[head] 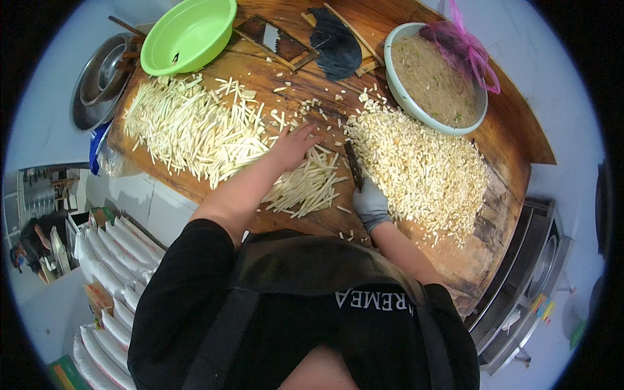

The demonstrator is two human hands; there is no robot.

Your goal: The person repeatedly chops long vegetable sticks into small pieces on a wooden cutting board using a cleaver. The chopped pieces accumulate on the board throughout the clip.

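My bare left hand (294, 146) lies with spread fingers at the upper edge of a small bunch of pale vegetable strips (307, 190). Gloved in grey, my right hand (370, 200) grips a dark-bladed knife (353, 165), whose blade points away from me between the strips and the diced heap. A large pile of uncut strips (195, 129) spreads to the left. On the right is a broad heap of small diced pieces (419, 165). Scattered bits lie on the wooden table (292, 222) around both hands. Whether my left fingers press on strips cannot be seen clearly.
A green plastic basin (190, 39) stands at the back left, a pale basin of brownish filling (434, 78) with a pink plastic bag (463, 48) at the back right. Between them lie a wooden-framed grater (275, 41) and a dark cloth (334, 46). White sacks (117, 253) are stacked lower left.
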